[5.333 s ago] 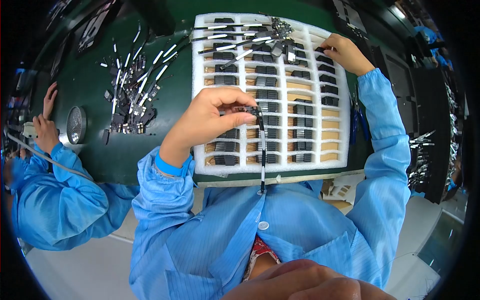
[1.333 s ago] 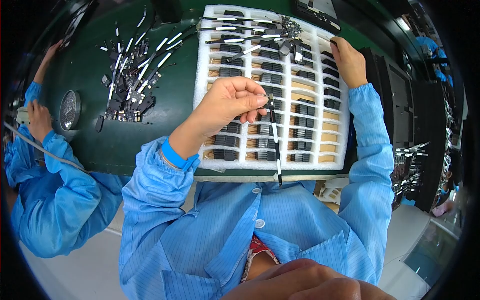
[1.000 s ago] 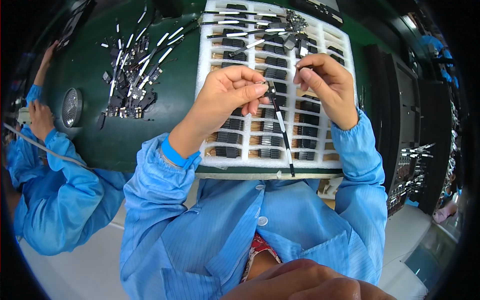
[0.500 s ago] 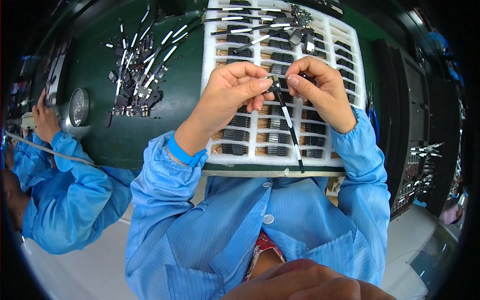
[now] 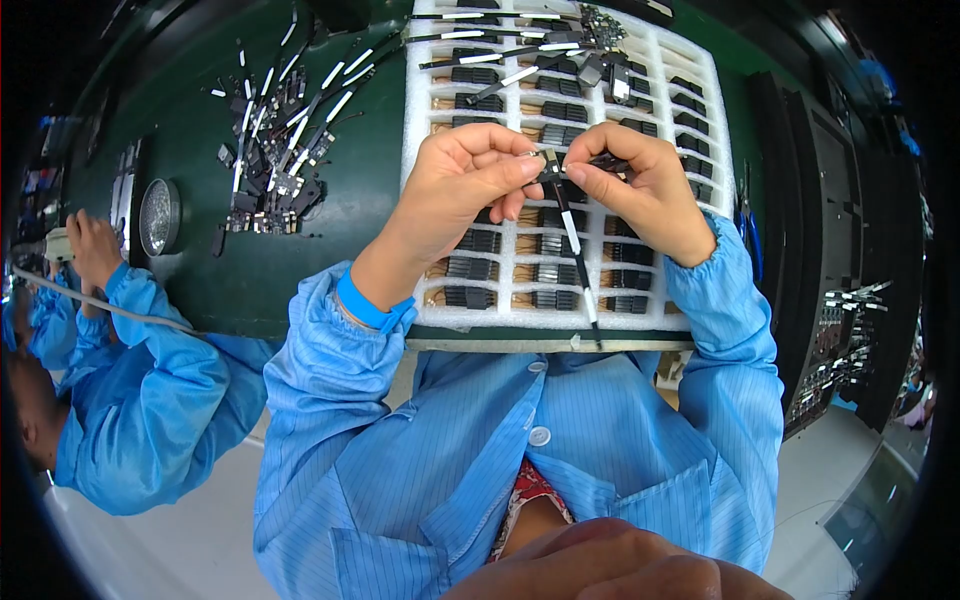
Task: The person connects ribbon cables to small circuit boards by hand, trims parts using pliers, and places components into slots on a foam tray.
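Above the foam tray, my left hand [image 5: 465, 180] pinches a small circuit board [image 5: 549, 168] between thumb and fingers. From the board a black-and-white flex cable [image 5: 574, 235] hangs down past the tray's front edge. My right hand [image 5: 645, 180] is closed, its thumb and forefinger tips pressed together at the board's right side. Something small and dark shows between those fingers; its kind is hidden. Below both hands, the white foam tray [image 5: 507, 268] holds rows of black rectangular parts [image 5: 556, 248] with thin brown wires.
More cabled boards [image 5: 606, 32] lie across the tray's far end. A heap of similar boards [image 5: 285, 165] sits left on the green table [image 5: 370, 200], near a round metal dish [image 5: 159, 217]. A co-worker's hand [image 5: 95, 248] is far left. Blue-handled pliers [image 5: 748, 235] lie right.
My right thumb and forefinger have moved left and closed against the board's side. The cable's lower end has swung slightly left. My left hand stays nearly still.
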`<state>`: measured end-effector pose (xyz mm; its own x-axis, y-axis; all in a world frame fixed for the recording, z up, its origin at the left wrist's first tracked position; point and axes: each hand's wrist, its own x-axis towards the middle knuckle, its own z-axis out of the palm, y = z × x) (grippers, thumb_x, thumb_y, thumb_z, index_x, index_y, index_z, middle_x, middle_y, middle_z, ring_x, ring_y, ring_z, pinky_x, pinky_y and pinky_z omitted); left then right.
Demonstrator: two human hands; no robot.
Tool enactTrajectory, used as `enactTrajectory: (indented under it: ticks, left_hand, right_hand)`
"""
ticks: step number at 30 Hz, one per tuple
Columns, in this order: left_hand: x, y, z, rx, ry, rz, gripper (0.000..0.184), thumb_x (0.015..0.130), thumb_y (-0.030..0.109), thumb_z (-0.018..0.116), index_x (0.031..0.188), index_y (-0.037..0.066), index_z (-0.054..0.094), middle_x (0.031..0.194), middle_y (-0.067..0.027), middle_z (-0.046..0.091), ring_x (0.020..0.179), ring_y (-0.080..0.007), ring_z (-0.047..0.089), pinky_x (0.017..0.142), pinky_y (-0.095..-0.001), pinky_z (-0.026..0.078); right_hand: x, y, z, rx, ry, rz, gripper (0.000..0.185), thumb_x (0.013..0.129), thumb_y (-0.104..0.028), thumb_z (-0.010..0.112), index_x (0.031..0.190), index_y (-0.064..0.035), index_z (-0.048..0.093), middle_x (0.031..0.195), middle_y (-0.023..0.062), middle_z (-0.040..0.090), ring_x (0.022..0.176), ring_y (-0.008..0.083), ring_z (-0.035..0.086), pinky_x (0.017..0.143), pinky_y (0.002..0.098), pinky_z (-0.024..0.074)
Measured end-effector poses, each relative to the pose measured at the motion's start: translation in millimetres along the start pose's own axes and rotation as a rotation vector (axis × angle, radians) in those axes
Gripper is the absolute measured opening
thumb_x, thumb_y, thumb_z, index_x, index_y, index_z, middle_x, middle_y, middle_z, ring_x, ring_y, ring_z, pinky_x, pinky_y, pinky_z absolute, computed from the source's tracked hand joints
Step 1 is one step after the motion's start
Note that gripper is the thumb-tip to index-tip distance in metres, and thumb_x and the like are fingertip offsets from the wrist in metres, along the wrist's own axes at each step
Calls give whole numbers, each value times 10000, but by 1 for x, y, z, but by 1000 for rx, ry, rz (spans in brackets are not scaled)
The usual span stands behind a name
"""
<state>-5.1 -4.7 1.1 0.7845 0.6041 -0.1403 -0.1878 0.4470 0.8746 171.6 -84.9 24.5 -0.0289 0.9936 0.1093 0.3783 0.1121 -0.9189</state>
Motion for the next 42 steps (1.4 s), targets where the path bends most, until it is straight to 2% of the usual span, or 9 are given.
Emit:
enactTrajectory:
  ticks: [7, 15, 18, 31, 39, 42]
  left_hand:
    - [-1, 0, 0, 75, 10, 0, 177, 773, 108, 607, 890, -17, 559, 658, -64, 595, 494, -42, 497, 416, -142, 367]
    - [-1, -1, 0, 89, -3, 11, 165, 765, 91, 614, 879, -20, 569, 646, -60, 593, 489, -31, 478, 421, -139, 362]
    - [0, -3, -1, 110, -3, 6, 140, 772, 63, 597, 885, -15, 566, 657, -78, 591, 472, -39, 466, 403, -141, 331]
    - [1, -2, -1, 97, -5, -6, 156, 756, 82, 622, 863, -22, 577, 627, -52, 584, 474, -31, 474, 419, -144, 371]
    - [-1, -2, 2, 167, 12, 9, 166, 753, 90, 628, 862, -24, 577, 635, -44, 586, 483, -28, 486, 427, -138, 386]
    - [-2, -2, 4, 203, 44, 17, 137, 763, 56, 604, 869, -22, 568, 637, -68, 591, 460, -32, 462, 397, -142, 340]
  right_hand:
    - [2, -1, -2, -73, -68, -54, 116, 779, -108, 574, 811, 4, 568, 693, 44, 558, 630, 82, 480, 547, 215, 395]
    - [2, 1, -2, -108, -84, -36, 119, 777, -112, 575, 800, 5, 573, 684, 54, 560, 607, 94, 487, 531, 226, 396]
    - [2, 0, -3, -131, -92, -31, 119, 774, -114, 577, 793, 4, 573, 672, 55, 557, 592, 93, 484, 515, 224, 388]
    - [2, 1, -3, -150, -85, -54, 118, 766, -116, 586, 779, 1, 578, 639, 58, 553, 563, 96, 481, 492, 230, 378]
    - [2, -1, -2, -180, -88, -42, 122, 746, -114, 593, 755, 5, 567, 622, 84, 541, 540, 150, 500, 483, 260, 381]
    - [2, -4, -2, -215, -93, -28, 126, 739, -118, 595, 746, 4, 563, 626, 93, 539, 536, 171, 504, 482, 273, 383]
